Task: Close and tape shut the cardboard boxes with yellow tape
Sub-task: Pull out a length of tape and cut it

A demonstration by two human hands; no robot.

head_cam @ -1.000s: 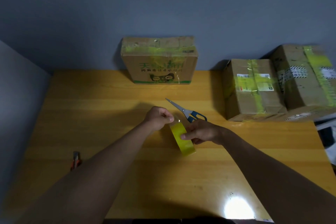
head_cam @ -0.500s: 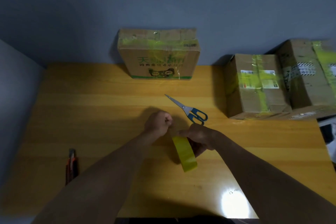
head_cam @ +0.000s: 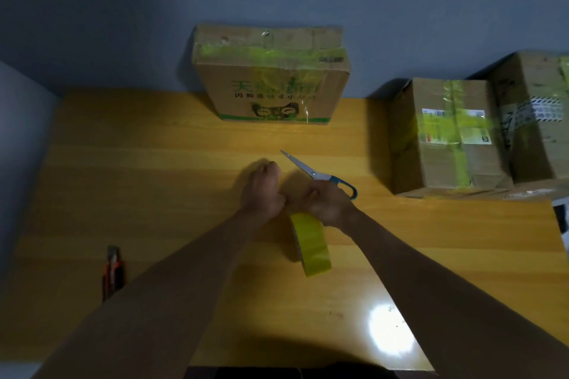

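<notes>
On the table, three taped boxes stand at the back. The right hand grips the tape roll; the left hand is closed, apparently pinching its end. The tape may tear or fold onto itself.

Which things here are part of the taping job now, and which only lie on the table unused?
In use: yellow tape roll, left hand, right hand, cardboard boxes.
Lying about: scissors, utility knife.
</notes>
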